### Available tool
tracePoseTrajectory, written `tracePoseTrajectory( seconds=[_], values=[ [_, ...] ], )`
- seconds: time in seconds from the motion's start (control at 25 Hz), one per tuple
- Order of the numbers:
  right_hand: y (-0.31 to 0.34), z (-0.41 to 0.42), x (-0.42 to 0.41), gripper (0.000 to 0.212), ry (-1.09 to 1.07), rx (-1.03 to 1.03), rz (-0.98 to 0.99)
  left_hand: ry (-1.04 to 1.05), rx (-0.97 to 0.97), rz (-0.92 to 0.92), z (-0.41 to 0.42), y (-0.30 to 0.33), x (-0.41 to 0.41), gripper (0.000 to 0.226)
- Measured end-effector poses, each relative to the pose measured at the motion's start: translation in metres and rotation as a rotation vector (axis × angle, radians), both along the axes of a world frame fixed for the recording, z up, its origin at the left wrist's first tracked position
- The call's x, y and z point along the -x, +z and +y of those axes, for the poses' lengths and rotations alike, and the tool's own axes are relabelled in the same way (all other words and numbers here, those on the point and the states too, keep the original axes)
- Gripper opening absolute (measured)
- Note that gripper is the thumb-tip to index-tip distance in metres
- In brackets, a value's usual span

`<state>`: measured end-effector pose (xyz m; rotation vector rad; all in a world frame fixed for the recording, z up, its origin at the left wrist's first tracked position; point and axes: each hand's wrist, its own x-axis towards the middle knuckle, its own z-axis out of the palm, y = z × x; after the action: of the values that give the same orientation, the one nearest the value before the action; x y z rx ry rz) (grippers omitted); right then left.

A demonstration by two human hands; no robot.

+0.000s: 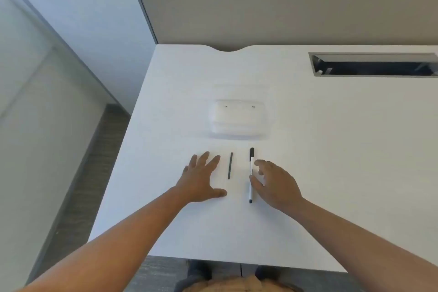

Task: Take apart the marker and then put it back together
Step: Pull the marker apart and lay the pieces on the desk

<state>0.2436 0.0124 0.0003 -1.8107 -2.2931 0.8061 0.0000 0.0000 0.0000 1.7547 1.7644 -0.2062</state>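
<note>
- White desk against a grey partition, with cable slot
- Left hand flat, open beside dark rod
- Right hand open, fingertips at marker

Your surface looks like smooth white laminate, matt with a faint sheen. The marker has a smooth white plastic barrel and black ends — the thin dark rod beside it looks dull and matt. The clear tray reads as glossy transparent plastic. The partition behind looks like beige cloth in a grey metal frame — the cable slot has a brushed grey rim.
</note>
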Motion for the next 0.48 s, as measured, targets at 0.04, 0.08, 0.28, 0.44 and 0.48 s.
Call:
tracePoseTrajectory(
  seconds=[0.04, 0.08, 0.28, 0.44, 0.48],
  values=[
    [-0.003, 0.002, 0.001, 0.036, -0.046, 0.043, 0.035, -0.065, 0.022, 0.033, -0.002, -0.001, -0.001, 0.116],
    [-0.005, 0.003, 0.001, 0.034, -0.095, 0.092, 0.077, -0.123, 0.036, 0.080, -0.003, -0.001, -0.003, 0.119],
    [-0.018, -0.001, 0.002, 0.023, -0.236, 0.230, 0.191, -0.139, 0.048, 0.105, -0.003, -0.004, -0.002, 0.127],
    [-0.021, 0.006, 0.002, 0.032, -0.263, 0.249, 0.179, -0.164, 0.073, 0.121, 0.000, -0.001, 0.003, 0.127],
    [-0.020, 0.009, 0.003, 0.036, -0.263, 0.252, 0.164, -0.171, 0.084, 0.124, 0.000, 0.001, 0.004, 0.127]
  ],
)
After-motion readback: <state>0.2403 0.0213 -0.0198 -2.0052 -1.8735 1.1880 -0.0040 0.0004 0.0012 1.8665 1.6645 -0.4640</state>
